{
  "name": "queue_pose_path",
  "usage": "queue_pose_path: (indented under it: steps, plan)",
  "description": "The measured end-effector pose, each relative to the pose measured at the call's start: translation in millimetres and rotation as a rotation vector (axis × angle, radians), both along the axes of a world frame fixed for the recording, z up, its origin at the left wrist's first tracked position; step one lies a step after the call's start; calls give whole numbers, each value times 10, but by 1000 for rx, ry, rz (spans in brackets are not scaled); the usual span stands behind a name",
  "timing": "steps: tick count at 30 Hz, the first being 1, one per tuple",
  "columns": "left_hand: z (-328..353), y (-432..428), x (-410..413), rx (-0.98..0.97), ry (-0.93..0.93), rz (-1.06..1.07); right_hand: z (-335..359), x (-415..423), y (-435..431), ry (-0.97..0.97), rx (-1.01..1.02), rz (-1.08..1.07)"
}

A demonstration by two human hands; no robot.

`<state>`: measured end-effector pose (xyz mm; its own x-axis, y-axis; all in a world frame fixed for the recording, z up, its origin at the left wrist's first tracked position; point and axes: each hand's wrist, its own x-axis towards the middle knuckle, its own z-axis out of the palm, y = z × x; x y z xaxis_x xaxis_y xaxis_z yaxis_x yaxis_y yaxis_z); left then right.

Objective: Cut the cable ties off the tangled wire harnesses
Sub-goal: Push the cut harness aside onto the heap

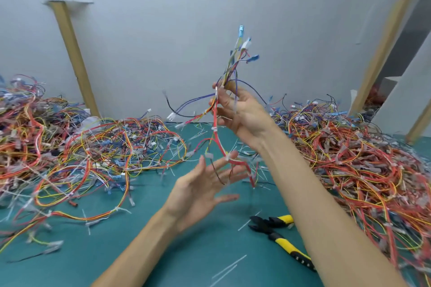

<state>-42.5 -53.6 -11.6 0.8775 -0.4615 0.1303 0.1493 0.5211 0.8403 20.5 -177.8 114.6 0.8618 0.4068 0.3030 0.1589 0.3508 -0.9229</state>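
Observation:
My right hand (242, 112) is raised above the green mat and pinches a wire harness (218, 133) near its middle. The harness has red, purple, yellow and black wires, with blue and white connectors sticking up at its top and red strands hanging down. White cable ties sit along its red trunk. My left hand (205, 191) is lower, palm up with fingers spread, and its fingertips touch the hanging red strands. It holds nothing. Yellow-and-black cutters (279, 235) lie on the mat under my right forearm.
A large pile of tangled harnesses (93, 154) covers the left side of the green mat (163, 251). Another big pile (363, 165) fills the right. Cut white tie scraps (229, 265) lie scattered on the mat. A grey wall with tan posts stands behind.

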Motion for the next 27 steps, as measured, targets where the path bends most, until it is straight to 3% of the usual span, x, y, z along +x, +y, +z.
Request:
queue_pose_path:
  steps: [9, 12, 15, 18, 20, 25, 27]
  plan:
    - [182, 335, -13, -260, 25, -20, -13, 447, -44, -54, -357, -312]
    - [119, 328, 59, -27, 124, 168, -281, 473, -146, -10, -450, -397]
    - [-77, 221, 184, 290, 171, 459, -619, 376, -180, 30, -420, -424]
    - [-277, 204, 234, 729, 31, 784, -900, 226, -168, 38, -368, -395]
    - [-362, 225, 224, 949, -70, 875, -1014, 155, -171, 53, -334, -380]
    - [-322, 249, 157, 1012, -346, 1002, -979, 142, -171, 92, -289, -343]
    - [-301, 242, 140, 987, -370, 996, -914, 159, -196, 92, -273, -319]
